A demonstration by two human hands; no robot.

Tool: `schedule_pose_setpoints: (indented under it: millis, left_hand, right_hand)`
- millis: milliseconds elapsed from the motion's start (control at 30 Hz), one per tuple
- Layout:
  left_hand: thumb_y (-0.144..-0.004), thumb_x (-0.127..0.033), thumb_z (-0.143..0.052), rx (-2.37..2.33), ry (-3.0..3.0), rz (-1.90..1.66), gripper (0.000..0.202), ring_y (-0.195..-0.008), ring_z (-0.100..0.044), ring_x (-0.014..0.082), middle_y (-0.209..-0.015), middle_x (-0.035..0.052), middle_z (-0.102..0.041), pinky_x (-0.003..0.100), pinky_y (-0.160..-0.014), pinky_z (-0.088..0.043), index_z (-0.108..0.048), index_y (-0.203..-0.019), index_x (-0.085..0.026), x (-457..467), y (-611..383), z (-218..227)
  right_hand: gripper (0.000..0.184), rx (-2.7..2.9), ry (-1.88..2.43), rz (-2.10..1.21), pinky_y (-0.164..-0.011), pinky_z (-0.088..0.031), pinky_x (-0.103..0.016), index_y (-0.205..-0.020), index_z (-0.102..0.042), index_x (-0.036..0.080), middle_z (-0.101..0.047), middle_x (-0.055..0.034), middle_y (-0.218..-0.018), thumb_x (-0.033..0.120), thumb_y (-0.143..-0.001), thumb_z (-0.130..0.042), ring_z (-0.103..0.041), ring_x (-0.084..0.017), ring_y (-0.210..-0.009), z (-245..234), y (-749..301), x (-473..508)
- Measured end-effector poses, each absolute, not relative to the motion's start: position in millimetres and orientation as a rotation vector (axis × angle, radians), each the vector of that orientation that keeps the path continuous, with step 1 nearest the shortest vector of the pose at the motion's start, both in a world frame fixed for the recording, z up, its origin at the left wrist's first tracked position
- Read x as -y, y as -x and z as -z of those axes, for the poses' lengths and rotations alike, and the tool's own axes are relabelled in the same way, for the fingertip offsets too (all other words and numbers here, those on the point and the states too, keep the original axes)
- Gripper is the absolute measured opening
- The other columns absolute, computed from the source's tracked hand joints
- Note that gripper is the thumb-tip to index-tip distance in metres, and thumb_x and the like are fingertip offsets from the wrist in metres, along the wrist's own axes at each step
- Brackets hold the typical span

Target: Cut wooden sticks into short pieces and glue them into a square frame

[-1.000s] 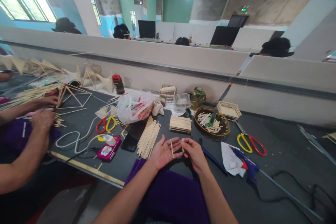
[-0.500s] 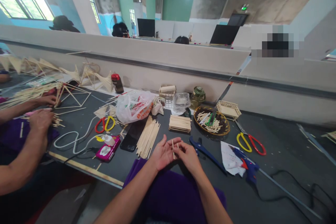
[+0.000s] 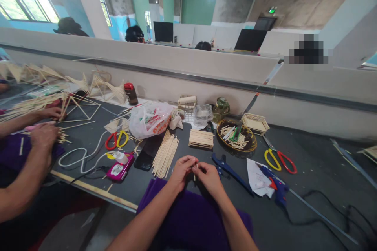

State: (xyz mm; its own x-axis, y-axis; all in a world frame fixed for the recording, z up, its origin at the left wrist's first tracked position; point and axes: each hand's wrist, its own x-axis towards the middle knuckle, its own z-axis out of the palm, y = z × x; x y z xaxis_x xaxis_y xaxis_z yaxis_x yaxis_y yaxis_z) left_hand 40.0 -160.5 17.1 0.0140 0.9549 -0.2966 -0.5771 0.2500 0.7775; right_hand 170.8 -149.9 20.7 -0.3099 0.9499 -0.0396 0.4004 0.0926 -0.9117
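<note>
In front of me my left hand and my right hand meet at the fingertips, both closed. Between them a short wooden stick pokes out below the fingers; most of it is hidden, and a second one cannot be made out. Just beyond my hands lies a small stack of wooden sticks. To the left is a spread of longer wooden sticks. A blue cutter rests close to my right hand. Purple cloth lies under my forearms.
On the right are a glue gun on white paper, scissors and a basket of short sticks. Leftward lie a black phone, a pink power socket and a plastic bag. A co-worker's hands work at the far left.
My left hand, open palm-up with short sticks lying at its fingers, has curled its fingers in. Both hands' fingertips have come together around the stick.
</note>
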Motion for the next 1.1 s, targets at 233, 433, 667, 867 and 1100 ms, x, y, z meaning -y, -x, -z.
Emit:
schedule_pose_setpoints:
  millis: [233, 433, 667, 867, 1100]
  left_hand:
    - [-0.062, -0.027, -0.074, -1.006, -0.399, -1.324, 0.017, -0.054, -0.052, 0.0082, -0.066, 0.0020, -0.063, 0.020, -0.055, -0.039, -0.070, -0.068, -0.012, 157.0, -36.4, -14.7]
    - [-0.062, -0.032, -0.075, -0.972, -0.352, -1.321, 0.024, -0.061, -0.059, 0.0119, -0.070, 0.0058, -0.067, 0.021, -0.056, -0.042, -0.072, -0.074, -0.011, 154.7, -33.6, -15.0]
    - [-0.059, -0.037, -0.081, -0.918, -0.452, -1.279, 0.036, -0.057, -0.058, 0.0107, -0.074, 0.0055, -0.067, 0.023, -0.055, -0.045, -0.070, -0.082, -0.012, 159.5, -39.5, -19.9]
    - [-0.056, -0.038, -0.082, -1.049, -0.483, -1.310, 0.036, -0.047, -0.053, 0.0065, -0.062, 0.0013, -0.062, 0.019, -0.050, -0.041, -0.069, -0.075, -0.012, 150.3, -28.3, -12.1]
    - [-0.060, -0.046, -0.077, -1.195, -0.732, -1.394, 0.044, -0.044, -0.048, 0.0067, -0.057, 0.0006, -0.059, 0.020, -0.045, -0.038, -0.072, -0.088, -0.011, 122.4, -6.9, -15.3]
  right_hand:
    - [0.028, 1.761, 1.280, -1.355, -0.048, -0.034, -0.019, -0.065, -0.060, 0.016, -0.053, 0.0031, -0.051, 0.041, -0.078, -0.058, -0.046, -0.009, -0.048, -18.8, -170.7, 154.1]
    - [0.036, 1.409, 1.184, -1.670, -0.036, -0.028, -0.017, -0.071, -0.057, 0.016, -0.057, 0.0032, -0.056, 0.052, -0.072, -0.063, -0.040, -0.006, -0.039, -26.0, -168.5, 155.8]
    - [0.040, 1.329, 1.200, -1.628, -0.034, -0.031, -0.015, -0.074, -0.057, 0.015, -0.060, 0.0011, -0.061, 0.055, -0.073, -0.062, -0.042, -0.005, -0.040, -22.2, -169.3, 155.1]
    - [0.041, 1.636, 1.377, -1.372, -0.039, -0.037, -0.021, -0.094, -0.062, 0.014, -0.063, -0.0012, -0.063, 0.050, -0.080, -0.048, -0.051, -0.011, -0.043, -10.3, -175.7, 149.3]
    - [0.026, 1.993, 1.588, -0.892, -0.073, -0.042, -0.028, -0.106, -0.062, 0.019, -0.066, -0.0075, -0.087, 0.026, -0.083, -0.053, -0.062, -0.021, -0.084, -15.1, -166.1, 147.8]
